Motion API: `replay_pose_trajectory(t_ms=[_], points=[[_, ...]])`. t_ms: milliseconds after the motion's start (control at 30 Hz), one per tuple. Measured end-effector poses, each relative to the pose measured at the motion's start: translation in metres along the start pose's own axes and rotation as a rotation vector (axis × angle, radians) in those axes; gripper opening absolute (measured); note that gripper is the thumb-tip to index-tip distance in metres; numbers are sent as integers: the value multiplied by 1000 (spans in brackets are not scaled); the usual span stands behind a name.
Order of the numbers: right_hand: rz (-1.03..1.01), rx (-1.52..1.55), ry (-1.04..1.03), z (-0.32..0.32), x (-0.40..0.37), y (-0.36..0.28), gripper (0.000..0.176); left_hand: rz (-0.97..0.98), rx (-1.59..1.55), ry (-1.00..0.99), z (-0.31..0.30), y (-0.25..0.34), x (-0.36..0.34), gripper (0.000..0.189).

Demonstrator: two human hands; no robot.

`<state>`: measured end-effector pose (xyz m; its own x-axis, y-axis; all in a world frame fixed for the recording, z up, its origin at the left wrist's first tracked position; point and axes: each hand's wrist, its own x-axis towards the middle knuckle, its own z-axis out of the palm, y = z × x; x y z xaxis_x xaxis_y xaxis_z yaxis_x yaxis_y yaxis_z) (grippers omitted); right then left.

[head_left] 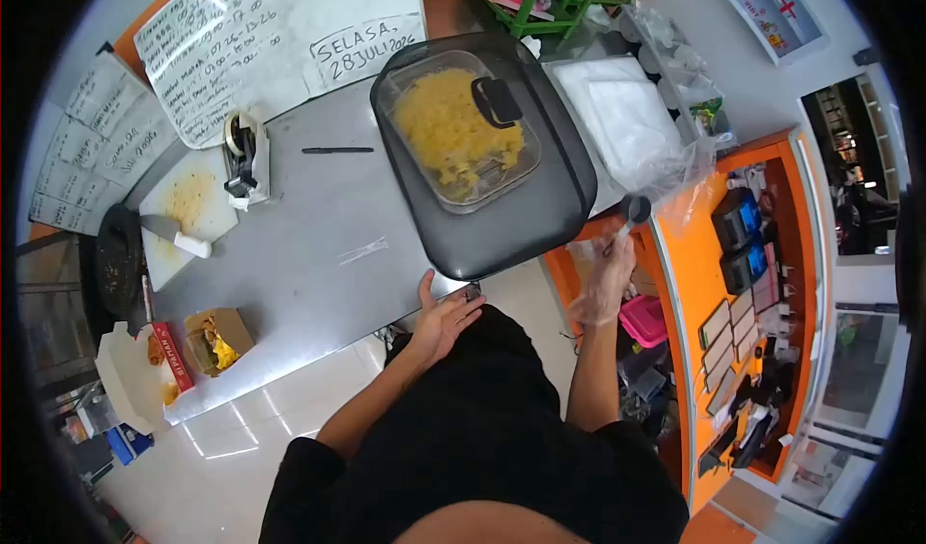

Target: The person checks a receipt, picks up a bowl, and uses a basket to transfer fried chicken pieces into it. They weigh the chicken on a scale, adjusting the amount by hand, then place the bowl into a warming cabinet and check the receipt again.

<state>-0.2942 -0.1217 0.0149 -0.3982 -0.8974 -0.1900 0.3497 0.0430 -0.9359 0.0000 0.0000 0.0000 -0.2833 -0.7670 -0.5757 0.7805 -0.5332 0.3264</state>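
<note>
My left hand (pixel 446 320) is open, its fingers spread just below the near edge of the black tray (pixel 521 240). My right hand (pixel 608 279), in a clear plastic glove, is closed around the handle of a dark round scoop (pixel 635 208) to the right of the tray. On the tray stands a clear container (pixel 463 202) of yellow shredded food (pixel 449 120). A black clip-like object (pixel 496 102) lies at the container's right side.
A knife (pixel 178 235) rests on a white cutting board (pixel 203 192) at the left, near a tape dispenser (pixel 247 158), a pen (pixel 338 149) and food boxes (pixel 174 361). White plastic sheets (pixel 622 110) lie right of the tray; an orange counter (pixel 675 255) stands beyond.
</note>
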Motion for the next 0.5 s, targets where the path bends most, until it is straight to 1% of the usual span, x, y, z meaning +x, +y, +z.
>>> replay_pose_trajectory(t_ms=[33,67,100,167,200,233,267,300,367,433,467,500], points=[[18,-72,88,38,-11,-11,50,64,-21,38,-5,7,-9,90],[37,-153,171,58,-17,-9,40,128,-49,74,-11,13,-20,88],[15,-151,156,9,62,-34,40,145,-56,54,51,-26,36,88],[43,-39,-70,-16,94,5,34,158,-179,153,68,-30,32,78],[-4,-85,-140,-35,114,30,32,175,-220,187,75,-29,31,76],[6,-78,-164,-28,113,24,32,155,-292,144,77,-28,30,64],[64,3,-158,-26,107,18,32,134,-367,99,79,-30,29,53],[130,83,-146,-21,96,9,31,154,-374,116,78,-36,28,53],[189,137,-174,-13,79,-15,29,208,-285,214,75,-49,29,30],[218,96,113,-6,59,-41,26,230,-230,237,84,-45,26,28],[179,177,1,-33,57,-23,22,243,-173,256,90,-42,22,30],[113,54,-72,-62,56,0,21,252,-178,255,97,-39,20,30]])
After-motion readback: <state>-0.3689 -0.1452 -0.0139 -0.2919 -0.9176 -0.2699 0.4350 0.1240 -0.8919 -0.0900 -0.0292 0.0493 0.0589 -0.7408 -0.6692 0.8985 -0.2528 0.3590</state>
